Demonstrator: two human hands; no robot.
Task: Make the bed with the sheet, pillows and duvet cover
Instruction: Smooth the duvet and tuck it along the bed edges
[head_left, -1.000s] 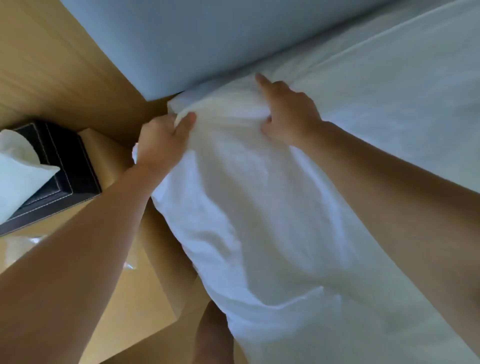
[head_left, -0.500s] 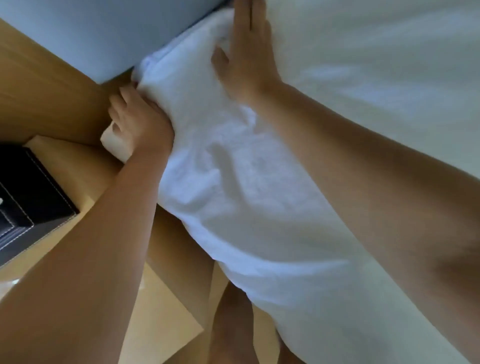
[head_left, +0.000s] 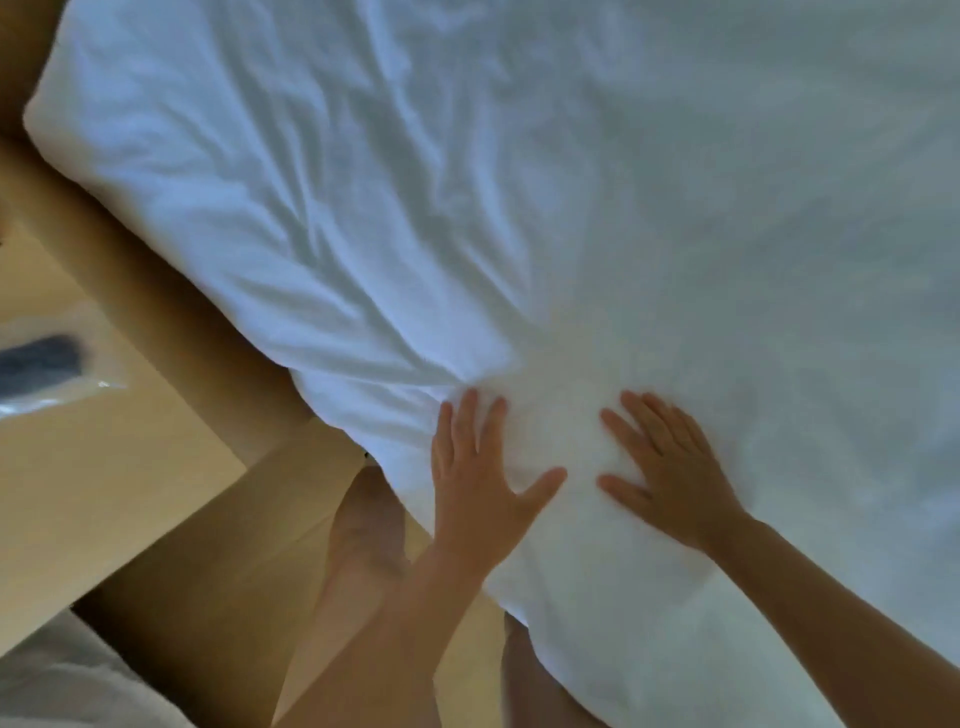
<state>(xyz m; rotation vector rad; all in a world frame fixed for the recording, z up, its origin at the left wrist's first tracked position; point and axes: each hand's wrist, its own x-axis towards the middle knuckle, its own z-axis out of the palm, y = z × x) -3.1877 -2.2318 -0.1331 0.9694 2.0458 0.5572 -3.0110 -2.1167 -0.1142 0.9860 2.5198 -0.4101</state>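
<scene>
Sheet (head_left: 363, 208), blurred, runs out of view; left hand (head_left: 478, 483) and right hand (head_left: 670, 478) press flat on it, fingers spread.

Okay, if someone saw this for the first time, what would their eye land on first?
First the white sheet, filling most of the view and creased toward the upper left. Then the left hand and right hand, flat on it side by side with fingers spread, near the bed's edge. At far left a dark object in clear wrap lies on a wooden surface.
</scene>
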